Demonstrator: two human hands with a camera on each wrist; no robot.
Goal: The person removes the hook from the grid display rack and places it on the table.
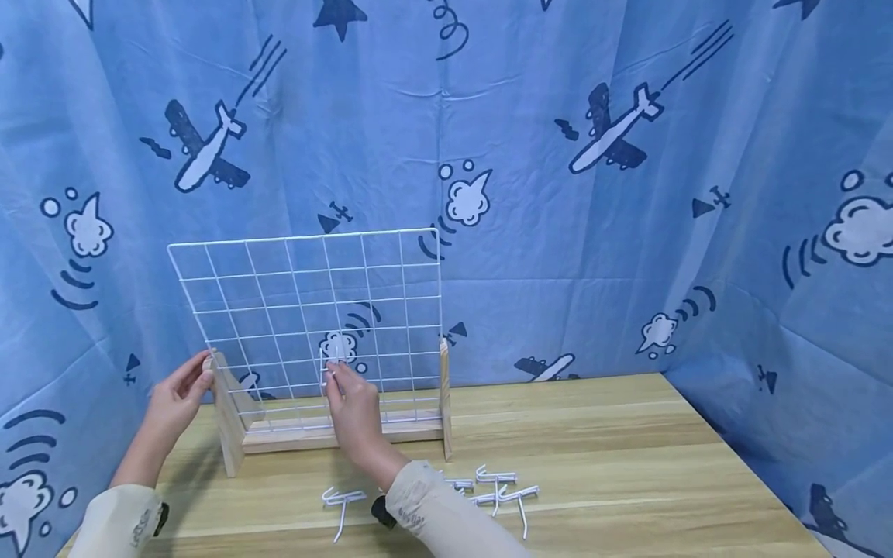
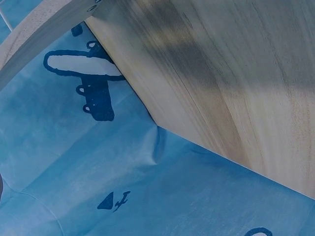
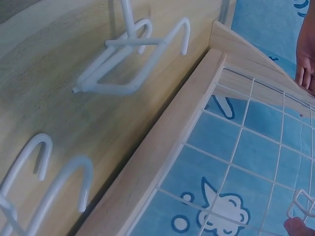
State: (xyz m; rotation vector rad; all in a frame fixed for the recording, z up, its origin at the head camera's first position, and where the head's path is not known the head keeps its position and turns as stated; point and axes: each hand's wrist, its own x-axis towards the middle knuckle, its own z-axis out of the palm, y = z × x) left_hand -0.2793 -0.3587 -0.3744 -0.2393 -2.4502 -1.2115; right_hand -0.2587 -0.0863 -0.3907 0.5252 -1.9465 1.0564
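A white wire grid (image 1: 303, 237) stands in a wooden frame, with its base bar (image 1: 293, 442) low along the front. My left hand (image 1: 170, 403) holds the top of the left wooden upright (image 1: 227, 430) between thumb and fingers. In front of the grid, my right hand (image 1: 359, 415) pinches a small white wire hook (image 3: 297, 200), right at the grid's wires in the head view. Part of that hook is hidden behind the fingers. The left wrist view shows the edge of a wooden piece (image 2: 29, 37), but not the hand.
A single white hook (image 1: 343, 511) lies on the wooden table (image 1: 593, 465) before the frame. Several more hooks (image 1: 522, 511) lie bunched beside the right forearm. The right wooden upright (image 1: 446, 403) stands at the grid's other end. A blue patterned curtain (image 1: 523, 232) hangs behind.
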